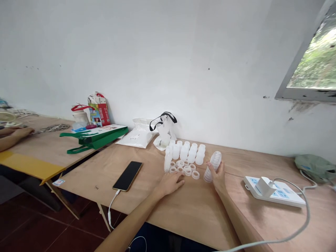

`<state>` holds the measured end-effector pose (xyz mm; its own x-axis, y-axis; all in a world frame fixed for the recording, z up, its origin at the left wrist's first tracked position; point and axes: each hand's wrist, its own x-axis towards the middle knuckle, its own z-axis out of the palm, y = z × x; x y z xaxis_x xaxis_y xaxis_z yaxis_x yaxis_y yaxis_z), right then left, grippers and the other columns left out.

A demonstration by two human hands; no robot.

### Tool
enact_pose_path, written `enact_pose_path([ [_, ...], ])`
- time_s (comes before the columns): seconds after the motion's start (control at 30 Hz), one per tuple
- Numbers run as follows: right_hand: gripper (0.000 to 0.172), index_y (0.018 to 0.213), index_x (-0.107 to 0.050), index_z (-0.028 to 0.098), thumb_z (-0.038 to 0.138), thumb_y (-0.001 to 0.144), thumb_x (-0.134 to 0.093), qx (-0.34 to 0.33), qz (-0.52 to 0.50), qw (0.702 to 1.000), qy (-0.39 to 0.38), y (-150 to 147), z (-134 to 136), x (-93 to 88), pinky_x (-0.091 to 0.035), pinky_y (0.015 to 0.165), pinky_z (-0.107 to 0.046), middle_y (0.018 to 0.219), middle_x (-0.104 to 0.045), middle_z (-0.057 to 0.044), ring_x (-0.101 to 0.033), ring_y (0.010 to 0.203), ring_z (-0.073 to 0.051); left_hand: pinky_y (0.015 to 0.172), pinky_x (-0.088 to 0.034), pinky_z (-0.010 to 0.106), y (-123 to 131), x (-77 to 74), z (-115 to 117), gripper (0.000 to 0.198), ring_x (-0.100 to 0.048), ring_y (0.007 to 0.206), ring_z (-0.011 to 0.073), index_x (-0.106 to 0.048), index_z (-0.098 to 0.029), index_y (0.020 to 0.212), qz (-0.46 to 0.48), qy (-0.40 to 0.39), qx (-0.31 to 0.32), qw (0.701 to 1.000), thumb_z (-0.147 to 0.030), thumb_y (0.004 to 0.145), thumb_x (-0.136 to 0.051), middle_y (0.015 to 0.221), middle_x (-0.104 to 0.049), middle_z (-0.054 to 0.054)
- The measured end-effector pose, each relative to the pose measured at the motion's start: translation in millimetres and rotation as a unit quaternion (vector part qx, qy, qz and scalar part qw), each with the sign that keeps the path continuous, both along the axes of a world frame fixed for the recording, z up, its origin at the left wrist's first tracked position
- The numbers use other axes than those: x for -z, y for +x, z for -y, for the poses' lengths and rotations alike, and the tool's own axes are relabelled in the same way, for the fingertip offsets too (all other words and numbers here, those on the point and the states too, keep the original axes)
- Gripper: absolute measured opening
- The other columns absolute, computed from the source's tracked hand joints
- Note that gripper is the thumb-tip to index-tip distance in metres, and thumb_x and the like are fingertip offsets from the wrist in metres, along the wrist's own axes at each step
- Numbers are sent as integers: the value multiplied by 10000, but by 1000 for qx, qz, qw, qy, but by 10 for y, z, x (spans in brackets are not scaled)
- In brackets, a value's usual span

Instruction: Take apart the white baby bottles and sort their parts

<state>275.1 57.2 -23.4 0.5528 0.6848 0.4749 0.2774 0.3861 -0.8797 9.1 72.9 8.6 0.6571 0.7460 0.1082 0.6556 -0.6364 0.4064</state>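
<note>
My right hand (218,172) is wrapped round a stack of clear plastic cups (213,166), tilted a little over the table. My left hand (170,182) rests on the wood, fingers apart, its fingertips near loose translucent rings (187,170). Behind the rings stand several frosted white bottles (192,154) in close rows. At their left end is another upright clear stack (167,160), just beyond my left hand.
A phone (128,175) on a cable lies left. A white power strip (274,191) with a plugged charger is at right. White bags (138,133) and a green bag (102,138) lie toward the wall. Another person's hands (21,133) are at far left.
</note>
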Motion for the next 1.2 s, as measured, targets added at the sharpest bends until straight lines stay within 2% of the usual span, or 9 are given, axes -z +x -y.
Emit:
enact_pose_path([
  [0.17,474,1067,-545,244,570,799,-760,-2,-1,1000,0,-11,30,-20,-525,854,-414,982,-697,-41,-671,953,-270,752,-460,289,4,33,-68,210,-661,909,225,-629,-184,993,23,-7,-23,999,-336,999,-484,992,-723,65],
  [0.43,521,1153,-511,240,599,828,-704,-10,11,1000,24,-16,1,10,-539,854,-429,1033,-699,-67,-677,996,-277,704,-411,268,60,-44,-141,234,-632,838,203,-639,-194,884,31,-6,-8,999,-374,984,-528,874,-703,34],
  [0.63,626,1365,-379,271,547,876,-655,84,80,988,98,-7,84,-141,-473,1006,-515,1372,-495,-122,-543,1228,-293,635,-353,257,13,-16,49,386,-559,680,159,-613,-184,718,31,-7,5,999,-427,1002,-514,712,-634,1],
  [0.77,649,1331,-408,258,430,813,-760,150,155,966,141,-40,303,-296,-372,1070,-624,1377,-424,-159,-402,1333,-363,576,-293,257,-61,41,248,479,-448,578,118,-546,-175,634,45,-13,18,999,-445,1024,-479,603,-539,-32],
  [0.87,283,1137,-584,279,354,881,-678,103,231,959,131,-220,574,-339,-429,1023,-605,1156,-580,-115,-544,1179,-350,561,-258,269,-108,43,380,493,-441,563,117,-522,-175,605,48,-28,20,998,-453,1012,-507,581,-534,-35],
  [0.93,79,956,-678,314,311,920,-608,23,287,952,107,-419,767,-321,-545,876,-480,983,-654,-65,-652,963,-293,574,-265,275,-122,20,455,458,-507,603,137,-554,-184,640,51,-29,-5,998,-440,1016,-500,635,-605,-21],
  [1.0,240,863,-691,323,225,961,-495,-40,323,941,87,-644,933,-280,-573,756,-397,964,-664,-53,-676,860,-251,591,-284,280,-122,-13,518,418,-570,664,165,-586,-194,687,49,-25,-31,998,-420,1024,-484,716,-672,0],
  [1.1,335,678,-583,302,119,926,-451,28,285,949,135,-936,1085,-217,-513,549,-320,796,-620,-23,-633,662,-206,600,-298,287,-115,-52,579,390,-615,711,188,-602,-203,720,38,-20,-42,998,-406,1030,-481,772,-706,17],
  [1.2,323,661,-540,295,57,875,-498,11,268,946,184,-1106,1128,-186,-475,493,-313,709,-614,5,-586,551,-187,607,-312,288,-110,-60,600,380,-633,733,197,-612,-207,732,31,-17,-45,998,-402,1033,-486,788,-715,18],
])
